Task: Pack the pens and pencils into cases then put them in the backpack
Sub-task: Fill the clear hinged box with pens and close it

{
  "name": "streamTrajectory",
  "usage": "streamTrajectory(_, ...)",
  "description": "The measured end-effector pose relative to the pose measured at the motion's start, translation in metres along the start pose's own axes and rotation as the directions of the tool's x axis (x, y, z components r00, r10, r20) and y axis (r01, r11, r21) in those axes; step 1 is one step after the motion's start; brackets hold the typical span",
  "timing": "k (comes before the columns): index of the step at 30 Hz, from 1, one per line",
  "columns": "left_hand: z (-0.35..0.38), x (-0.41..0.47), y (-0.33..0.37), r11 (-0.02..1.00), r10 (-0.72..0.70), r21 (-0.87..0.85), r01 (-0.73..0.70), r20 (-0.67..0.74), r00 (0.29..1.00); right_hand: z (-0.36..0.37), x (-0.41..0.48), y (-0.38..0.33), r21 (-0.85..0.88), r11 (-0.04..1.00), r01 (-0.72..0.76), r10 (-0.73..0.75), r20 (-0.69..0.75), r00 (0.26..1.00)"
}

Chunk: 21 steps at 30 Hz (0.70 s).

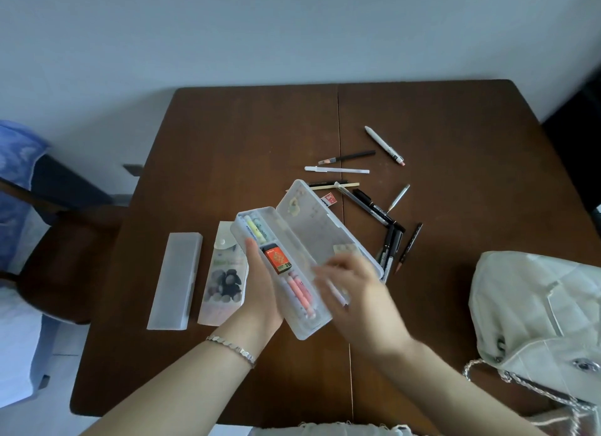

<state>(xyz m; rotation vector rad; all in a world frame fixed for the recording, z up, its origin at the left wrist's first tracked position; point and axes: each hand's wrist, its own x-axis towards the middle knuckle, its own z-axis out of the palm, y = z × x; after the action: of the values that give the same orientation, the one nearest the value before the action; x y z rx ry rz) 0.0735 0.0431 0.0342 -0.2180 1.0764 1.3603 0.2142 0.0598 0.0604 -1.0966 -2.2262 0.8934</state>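
Observation:
My left hand (260, 292) holds an open translucent white pencil case (312, 240) from below, lifted above the table. Inside lie yellow and pink highlighters and an orange eraser box (277, 259). My right hand (354, 283) is blurred over the case's right side and pinches a pale pen (338, 294) at the tray. Loose pens and pencils (380, 208) lie scattered on the table beyond the case. A cream quilted backpack (536, 318) sits at the right edge.
Two shut cases lie on the brown wooden table (227, 143) to the left: a frosted box (175, 283) and a printed pouch (222, 273). A chair with blue fabric (19, 175) stands at the left. The wall runs behind the table.

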Motion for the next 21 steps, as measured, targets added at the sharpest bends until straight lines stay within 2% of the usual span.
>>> streamTrajectory(2,-0.005,0.005,0.008,0.992,-0.059,0.115,0.056,0.023,0.998,-0.016,0.016,0.016,0.075,0.987,-0.142,0.157,-0.265,0.951)
streamTrajectory(3,-0.007,0.006,0.011,0.988,-0.075,0.137,0.07,0.037,0.996,-0.021,0.026,0.029,0.109,0.959,-0.263,0.284,-0.295,0.912)
streamTrajectory(4,-0.009,0.008,0.011,0.985,-0.065,0.158,0.063,0.008,0.998,-0.026,0.037,0.045,0.096,0.908,-0.408,0.418,-0.255,0.872)
streamTrajectory(6,-0.012,0.011,0.009,0.982,-0.034,0.183,0.044,-0.058,0.998,-0.023,0.052,0.083,-0.098,0.762,-0.641,0.635,-0.088,0.768)
streamTrajectory(8,-0.009,0.012,0.006,0.983,-0.031,0.18,0.037,-0.037,0.999,-0.014,0.059,0.11,-0.26,0.642,-0.721,0.751,0.022,0.66)
streamTrajectory(11,-0.005,0.012,0.003,0.983,-0.07,0.17,0.067,0.009,0.998,0.008,0.058,0.127,-0.401,0.554,-0.73,0.813,0.071,0.578)
streamTrajectory(14,-0.006,0.016,0.002,0.98,-0.075,0.188,0.066,0.039,0.996,0.021,0.054,0.133,-0.393,0.529,-0.752,0.821,0.012,0.571)
streamTrajectory(18,-0.008,0.021,0.003,0.95,-0.074,0.306,0.057,0.044,0.996,0.019,0.049,0.133,-0.151,0.555,-0.818,0.827,-0.002,0.562)
streamTrajectory(21,-0.01,0.028,0.001,0.926,-0.082,0.369,0.077,-0.003,0.997,-0.007,0.053,0.115,0.118,0.646,-0.754,0.761,-0.022,0.648)
